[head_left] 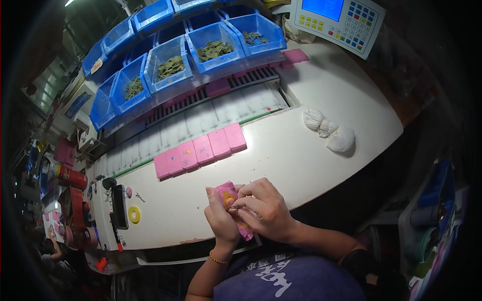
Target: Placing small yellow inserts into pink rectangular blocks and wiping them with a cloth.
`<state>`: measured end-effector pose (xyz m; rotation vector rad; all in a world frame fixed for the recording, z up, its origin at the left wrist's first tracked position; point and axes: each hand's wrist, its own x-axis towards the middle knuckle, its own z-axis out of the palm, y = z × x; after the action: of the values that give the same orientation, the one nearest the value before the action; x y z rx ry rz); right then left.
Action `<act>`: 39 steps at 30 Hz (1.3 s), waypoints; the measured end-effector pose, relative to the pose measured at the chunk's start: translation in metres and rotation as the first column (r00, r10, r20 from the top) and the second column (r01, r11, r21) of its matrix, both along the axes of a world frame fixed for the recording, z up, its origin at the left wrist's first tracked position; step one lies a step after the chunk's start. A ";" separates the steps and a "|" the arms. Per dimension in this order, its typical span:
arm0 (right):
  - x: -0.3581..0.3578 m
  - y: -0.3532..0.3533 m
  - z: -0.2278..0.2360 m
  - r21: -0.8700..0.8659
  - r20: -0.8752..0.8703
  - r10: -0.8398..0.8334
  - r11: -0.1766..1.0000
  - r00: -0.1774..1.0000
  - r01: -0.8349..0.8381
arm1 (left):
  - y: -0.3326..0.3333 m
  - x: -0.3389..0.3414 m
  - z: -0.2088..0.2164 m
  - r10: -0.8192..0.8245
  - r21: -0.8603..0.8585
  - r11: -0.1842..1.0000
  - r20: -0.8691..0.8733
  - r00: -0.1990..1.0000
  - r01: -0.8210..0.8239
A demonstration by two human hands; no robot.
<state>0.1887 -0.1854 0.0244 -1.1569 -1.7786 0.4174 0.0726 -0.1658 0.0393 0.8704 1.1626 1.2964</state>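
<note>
1. Together at the near edge of the white worktop (301, 150), your two hands meet over a small pink flower piece (226, 193) with a yellow centre.
2. Your left hand (221, 218) cups the pink flower piece from the left, thumb upright against its side; a thin gold bracelet (217, 260) circles that wrist.
3. Your right hand (263, 208) closes over the piece from the right, fingers pinched at its middle on something too small to tell, and more pink material shows below your palm.
4. Farther in, a row of pink blocks (201, 150) lies side by side in a slanted line near the middle of the worktop, well apart from your hands.
5. Behind the blocks, a slotted white track runs along the far side, and above it stand blue bins (211, 55) holding green leaf pieces (214, 49).
6. Toward the right edge of the worktop lies a knotted white cloth bundle (329, 130).
7. Near the left edge sit a yellow ring (134, 214) and a black handheld device (119, 205), just beside each other.
8. At the far right corner stands a grey control panel (339, 20) with a blue screen and coloured keys.
</note>
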 end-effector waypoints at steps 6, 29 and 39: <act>0.007 -0.001 -0.003 -0.038 -0.002 0.005 0.999 1.000 -0.005 | 0.005 -0.004 -0.014 0.075 -0.013 0.997 -0.074 0.994 -0.076; 0.147 0.034 0.016 0.077 0.405 -0.274 0.961 0.872 0.266 | 0.016 -0.049 -0.025 -0.077 -0.257 0.959 0.174 0.982 0.120; 0.027 0.019 0.023 -0.012 0.411 0.418 0.891 0.810 -0.454 | 0.004 -0.046 -0.020 -0.123 -0.053 0.991 0.047 0.991 0.125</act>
<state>0.2161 -0.1664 0.0476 -0.7965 -2.4200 0.3783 0.0264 -0.1619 0.0191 0.8558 1.0878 1.1713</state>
